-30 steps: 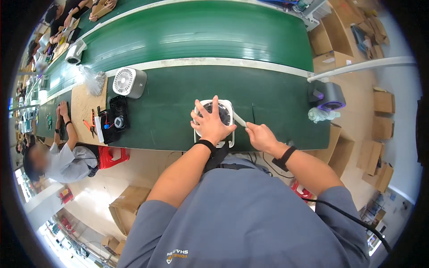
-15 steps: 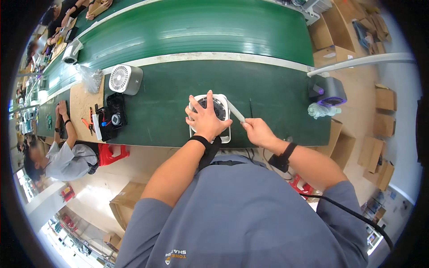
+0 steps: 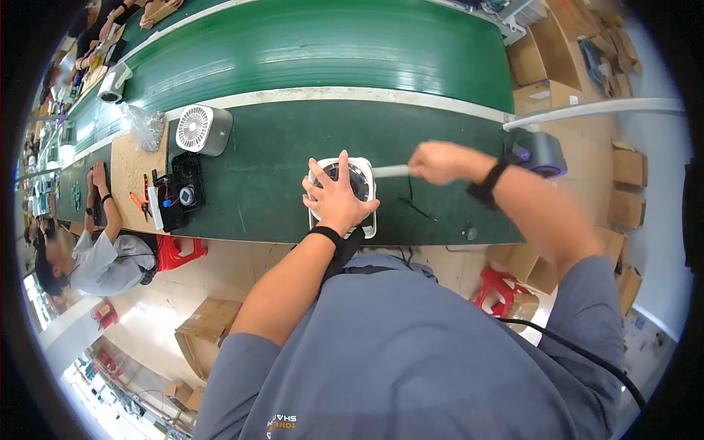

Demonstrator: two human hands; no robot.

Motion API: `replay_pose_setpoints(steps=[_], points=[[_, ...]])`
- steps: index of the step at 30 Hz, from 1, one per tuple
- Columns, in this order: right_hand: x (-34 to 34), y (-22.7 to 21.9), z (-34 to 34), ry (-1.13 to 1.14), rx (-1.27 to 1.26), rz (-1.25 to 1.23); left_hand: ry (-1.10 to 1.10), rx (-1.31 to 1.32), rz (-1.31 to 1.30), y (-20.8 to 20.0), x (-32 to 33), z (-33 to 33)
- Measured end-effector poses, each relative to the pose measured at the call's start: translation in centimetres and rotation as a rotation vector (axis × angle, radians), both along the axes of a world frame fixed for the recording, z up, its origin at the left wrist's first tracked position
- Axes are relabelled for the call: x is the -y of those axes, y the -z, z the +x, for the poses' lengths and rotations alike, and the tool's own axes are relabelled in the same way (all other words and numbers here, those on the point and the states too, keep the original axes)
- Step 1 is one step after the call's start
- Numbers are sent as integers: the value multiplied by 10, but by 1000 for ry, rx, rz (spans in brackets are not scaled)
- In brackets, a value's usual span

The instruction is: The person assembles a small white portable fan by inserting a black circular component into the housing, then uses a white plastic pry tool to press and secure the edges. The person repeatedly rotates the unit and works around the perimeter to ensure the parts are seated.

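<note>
My left hand [image 3: 339, 199] lies with fingers spread over a squarish fan unit [image 3: 370, 230] with a white rounded frame and a dark round middle, near the table's front edge. The palm and fingers hide much of that middle. To its right, my right hand [image 3: 436, 162] is closed round the end of a flat, pale strip [image 3: 390, 171]. The strip reaches leftward to the upper right side of the frame; whether it is attached there I cannot tell. Motion blurs the right forearm.
A grey fan with a white grille [image 3: 196, 129] stands at the left, with an opened black housing [image 3: 179, 192] and orange-handled pliers [image 3: 139, 203] near it. A thin dark piece [image 3: 418, 209] lies to the right. A grey-and-purple device [image 3: 539, 154] sits at the right end. A co-worker sits far left.
My right hand has swung up and to the right. The strip now runs nearly level instead of slanting down toward me. My left hand stays on the fan unit.
</note>
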State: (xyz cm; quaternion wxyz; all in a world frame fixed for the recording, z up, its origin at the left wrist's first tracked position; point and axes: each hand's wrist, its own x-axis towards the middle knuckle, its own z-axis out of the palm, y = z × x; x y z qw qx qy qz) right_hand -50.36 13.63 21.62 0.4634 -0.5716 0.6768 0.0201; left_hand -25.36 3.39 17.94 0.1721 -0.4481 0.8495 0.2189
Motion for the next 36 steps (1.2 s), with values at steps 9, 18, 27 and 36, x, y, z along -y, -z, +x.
replay_pose_setpoints(steps=[9, 18, 27, 36], points=[[-62, -9, 112, 582, -173, -104, -16, -17, -13, 5, -2, 6], [24, -88, 74, 53, -393, 109, -15, -1, 44, -5, 2, 0], [56, -48, 91, -4, -301, 116, -49, -86, 26, 3, 2, 6], [-13, -2, 115, 418, -168, -18, -64, -41, 39, -3, 1, 5]])
